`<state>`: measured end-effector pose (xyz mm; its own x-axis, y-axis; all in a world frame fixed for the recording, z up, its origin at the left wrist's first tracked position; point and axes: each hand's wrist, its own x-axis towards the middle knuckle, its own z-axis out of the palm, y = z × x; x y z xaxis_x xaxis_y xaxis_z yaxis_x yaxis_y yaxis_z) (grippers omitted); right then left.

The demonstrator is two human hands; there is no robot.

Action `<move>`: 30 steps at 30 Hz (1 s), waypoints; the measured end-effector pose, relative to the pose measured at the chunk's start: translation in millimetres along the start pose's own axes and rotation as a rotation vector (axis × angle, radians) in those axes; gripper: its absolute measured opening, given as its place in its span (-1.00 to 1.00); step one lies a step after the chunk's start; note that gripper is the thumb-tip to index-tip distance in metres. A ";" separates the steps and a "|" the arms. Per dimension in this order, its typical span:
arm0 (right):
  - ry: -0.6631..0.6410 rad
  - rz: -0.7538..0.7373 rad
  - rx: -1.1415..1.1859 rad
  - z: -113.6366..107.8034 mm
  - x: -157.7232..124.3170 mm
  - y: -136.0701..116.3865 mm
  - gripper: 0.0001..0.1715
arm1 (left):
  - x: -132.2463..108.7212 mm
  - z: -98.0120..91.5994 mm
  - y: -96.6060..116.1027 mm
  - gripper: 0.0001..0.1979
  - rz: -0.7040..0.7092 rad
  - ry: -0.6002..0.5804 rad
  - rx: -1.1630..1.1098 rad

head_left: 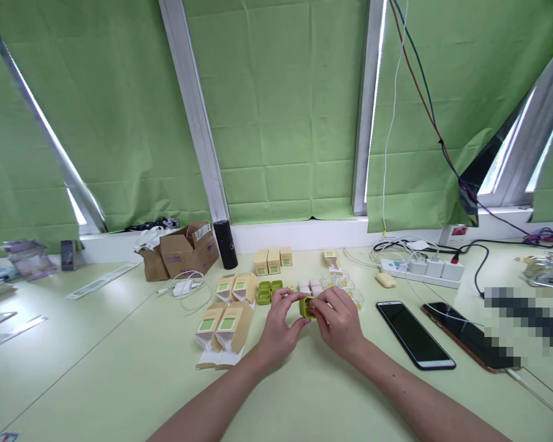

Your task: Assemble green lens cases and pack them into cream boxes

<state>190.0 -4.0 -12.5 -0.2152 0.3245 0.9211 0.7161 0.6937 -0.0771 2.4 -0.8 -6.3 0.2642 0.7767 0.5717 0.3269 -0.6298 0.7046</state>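
A small olive-green case (305, 306) is held up off the table between my hands. My left hand (280, 325) grips it from the left, thumb below and fingers above. The fingers of my right hand (340, 322) are bent together at its opening; whatever they pinch there is hidden. Behind my left hand, similar green cases (263, 293) sit on the table. Small white and pink pieces (309, 286) lie just beyond my hands. Clear plastic packs with yellow spots (358, 299) are partly covered by my right hand.
Cream cartons with green windows (233, 325) lie at left, with smaller boxes (273, 261) farther back. A cardboard box (187, 252) and black cylinder (225, 245) stand near the wall. Two phones (415, 334) (470, 337), a power strip (424, 273) and cables occupy the right.
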 end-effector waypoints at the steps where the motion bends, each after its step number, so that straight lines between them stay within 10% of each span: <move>1: -0.001 -0.002 -0.003 0.1 0.1 -0.1 -0.81 | 0.2 0.0 0.3 -0.55 0.001 0.000 -0.001; 30: -0.032 -0.039 0.008 3.9 0.8 1.9 -0.79 | 0.1 -0.4 -3.7 -0.56 0.034 -0.005 0.007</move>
<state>188.6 0.1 -13.4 -0.2634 0.3174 0.9110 0.7019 0.7109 -0.0447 0.9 1.6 -8.6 0.2802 0.7547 0.5932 0.3237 -0.6561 0.6817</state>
